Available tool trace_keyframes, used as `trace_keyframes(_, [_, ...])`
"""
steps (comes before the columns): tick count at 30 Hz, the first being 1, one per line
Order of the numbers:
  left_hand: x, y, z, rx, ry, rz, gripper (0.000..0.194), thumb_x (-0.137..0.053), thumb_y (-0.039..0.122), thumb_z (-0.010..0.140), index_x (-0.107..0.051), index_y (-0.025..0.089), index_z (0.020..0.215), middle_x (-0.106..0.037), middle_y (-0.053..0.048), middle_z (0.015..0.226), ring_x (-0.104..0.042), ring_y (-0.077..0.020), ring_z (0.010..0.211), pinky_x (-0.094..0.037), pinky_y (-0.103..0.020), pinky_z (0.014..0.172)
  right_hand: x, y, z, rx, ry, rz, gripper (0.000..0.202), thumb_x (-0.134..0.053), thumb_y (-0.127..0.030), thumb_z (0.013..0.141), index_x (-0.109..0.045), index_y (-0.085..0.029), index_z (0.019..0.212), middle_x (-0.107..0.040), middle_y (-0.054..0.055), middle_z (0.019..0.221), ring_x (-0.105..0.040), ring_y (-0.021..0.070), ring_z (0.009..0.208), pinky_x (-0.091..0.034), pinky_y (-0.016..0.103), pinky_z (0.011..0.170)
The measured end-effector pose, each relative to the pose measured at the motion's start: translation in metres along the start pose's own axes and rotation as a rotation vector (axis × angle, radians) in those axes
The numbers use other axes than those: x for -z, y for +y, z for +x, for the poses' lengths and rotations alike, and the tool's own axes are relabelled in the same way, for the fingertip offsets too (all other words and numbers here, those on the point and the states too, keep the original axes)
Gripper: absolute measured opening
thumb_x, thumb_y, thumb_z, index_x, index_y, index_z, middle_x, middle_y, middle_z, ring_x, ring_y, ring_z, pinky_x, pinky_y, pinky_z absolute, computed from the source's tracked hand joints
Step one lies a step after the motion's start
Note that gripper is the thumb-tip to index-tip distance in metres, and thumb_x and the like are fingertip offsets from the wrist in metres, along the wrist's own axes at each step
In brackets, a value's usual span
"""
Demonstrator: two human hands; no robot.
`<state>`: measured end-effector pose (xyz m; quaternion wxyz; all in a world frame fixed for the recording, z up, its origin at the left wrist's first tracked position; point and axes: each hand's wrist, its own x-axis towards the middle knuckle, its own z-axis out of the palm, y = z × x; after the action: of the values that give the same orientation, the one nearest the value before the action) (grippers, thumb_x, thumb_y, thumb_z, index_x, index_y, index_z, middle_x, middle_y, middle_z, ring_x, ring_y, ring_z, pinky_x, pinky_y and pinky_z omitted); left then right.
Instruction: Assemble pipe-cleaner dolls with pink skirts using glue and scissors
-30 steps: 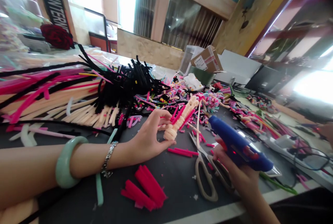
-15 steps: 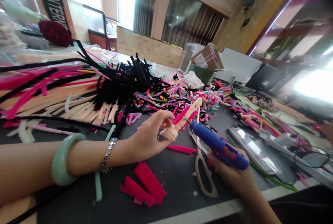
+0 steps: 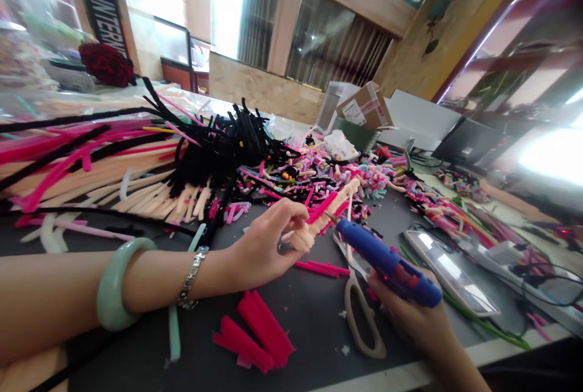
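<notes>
My left hand (image 3: 268, 246), with a green bangle and a metal bracelet on its arm, pinches the near end of a cream and pink fuzzy piece (image 3: 324, 216). The piece slants up and away to the right. In my right hand (image 3: 410, 307) is a blue glue gun (image 3: 387, 261), its nozzle at the middle of the fuzzy piece. Beige-handled scissors (image 3: 362, 319) lie on the dark table (image 3: 182, 367) below the gun. Pink strips (image 3: 257, 331) rest in a small pile nearer me, and more pink strips (image 3: 323, 268) lie just behind.
Black fuzzy stems (image 3: 228, 143) and cream stems (image 3: 182, 200) spread across the left. Behind the hands is a heap of colourful pieces (image 3: 310, 167). A cardboard box (image 3: 364, 109) stands farther back. On the right are a white-framed device (image 3: 450, 270), a green stem and cables.
The camera view has shifted slightly, so everything sits a little lower and farther right. Both hands keep their holds, and the nozzle remains at the fuzzy piece.
</notes>
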<state>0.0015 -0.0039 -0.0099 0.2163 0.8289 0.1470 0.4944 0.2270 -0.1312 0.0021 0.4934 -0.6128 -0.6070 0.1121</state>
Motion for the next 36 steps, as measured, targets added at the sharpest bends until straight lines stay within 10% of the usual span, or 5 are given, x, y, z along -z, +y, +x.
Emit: trace_keyframes(36, [0.0016,0.0012,0.0023,-0.063,-0.028,-0.035,0.031,-0.062,0.004,0.077,-0.046,0.019,0.098,-0.049,-0.001,0.091,-0.050,-0.0104,0.081,-0.047,-0.020,0.069,0.0077,0.0099,0.0002,0.037,-0.043,-0.030,0.018,-0.072,-0.034,0.073,-0.072,-0.021,0.085,-0.062,-0.001,0.060,-0.056,0.0159,0.051,-0.046,0.027,0.051])
